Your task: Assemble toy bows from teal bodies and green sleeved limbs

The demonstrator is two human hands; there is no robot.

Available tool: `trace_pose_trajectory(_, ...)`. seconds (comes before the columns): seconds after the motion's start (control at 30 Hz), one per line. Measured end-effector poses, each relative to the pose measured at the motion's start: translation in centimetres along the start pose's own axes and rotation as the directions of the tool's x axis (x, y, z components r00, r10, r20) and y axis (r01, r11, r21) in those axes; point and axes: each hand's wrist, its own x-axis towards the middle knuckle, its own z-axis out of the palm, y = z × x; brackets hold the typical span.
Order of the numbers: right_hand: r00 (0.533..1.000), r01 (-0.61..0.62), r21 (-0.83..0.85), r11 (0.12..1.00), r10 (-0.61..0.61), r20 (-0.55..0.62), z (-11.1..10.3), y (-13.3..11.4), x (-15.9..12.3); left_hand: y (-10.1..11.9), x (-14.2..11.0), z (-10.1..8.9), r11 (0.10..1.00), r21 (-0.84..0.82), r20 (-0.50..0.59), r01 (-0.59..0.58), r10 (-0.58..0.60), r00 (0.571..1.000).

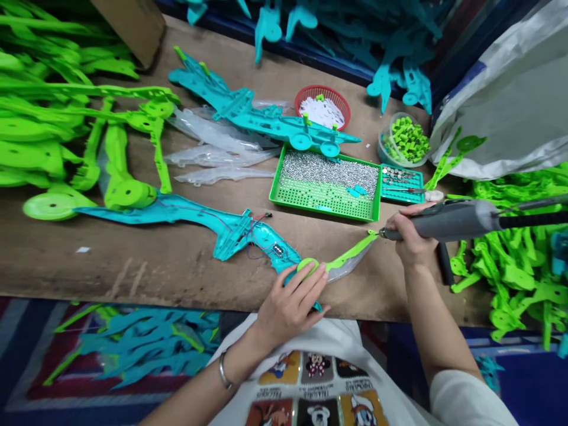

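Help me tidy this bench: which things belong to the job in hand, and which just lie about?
In use: screwdriver (right hand), blue frame (left hand), green strip; likely screw tray.
Seemingly lying about: red basket, cardboard box, white scrap.

Soft, even light; blurred edges.

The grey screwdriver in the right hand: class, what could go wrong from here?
The grey screwdriver in the right hand might slip off the green strip's narrow tip. 
The left hand rests near the strip's other end, so that tip could swing under sideways pressure. 
Exposed wires on the blue piece could snag.
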Motion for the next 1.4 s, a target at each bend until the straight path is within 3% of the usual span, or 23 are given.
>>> trace_pose_trajectory(0.17, 0.98, -0.036, 0.037, 0.999, 0.028, 0.197, -0.2, 0.2, 0.5, 0.0, 0.1, -0.1, 1.0, -0.001, -0.012, -0.002, 0.002, 1.0)
trace_pose_trajectory(0.33, 0.921, -0.027, 0.042, 0.999, 0.008, 0.388, 0.1, -1.7, 2.4, 0.1, 0.2, -0.1, 1.0, 0.004, -0.011, -0.003, 0.003, 1.0)
trace_pose_trajectory(0.4, 0.94, 0.037, 0.072, 0.997, -0.059, 0.336, 1.1, -2.3, 3.1, 0.1, 0.2, 0.0, 1.0, 0.003, -0.009, -0.006, 0.006, 1.0)
trace_pose_trajectory(0.47, 0.97, 0.126, 0.106, 0.986, -0.145, 0.197, 2.6, -2.5, 3.8, 0.1, 0.1, 0.2, 1.0, 0.005, -0.035, -0.004, 0.005, 0.999)
trace_pose_trajectory(0.57, 0.98, 0.179, 0.08, 0.981, -0.185, 0.078, 5.0, -1.5, 4.3, 0.1, -0.1, 0.4, 1.0, 0.006, -0.082, 0.012, -0.011, 0.997)
trace_pose_trajectory(0.7, 0.987, 0.154, 0.055, 0.987, -0.157, 0.044, 6.6, 0.6, 4.4, 0.1, -0.2, 0.6, 1.0, -0.009, -0.076, -0.006, 0.005, 0.997)
trace_pose_trajectory(0.83, 0.986, 0.16, 0.145, 0.976, -0.165, 0.02, 7.0, 1.6, 4.4, 0.1, -0.1, 0.6, 0.999, -0.03, -0.088, -0.009, 0.007, 0.996)
trace_pose_trajectory(1.27, 0.988, 0.128, 0.187, 0.974, -0.142, 0.065, 7.5, 1.4, 5.0, 0.1, -0.1, 0.7, 0.999, -0.042, -0.082, 0.009, -0.012, 0.997)
trace_pose_trajectory(1.4, 0.986, 0.157, 0.161, 0.974, -0.164, 0.029, 7.5, 0.2, 5.0, 0.1, -0.1, 0.7, 0.999, -0.041, -0.076, 0.012, -0.015, 0.997)
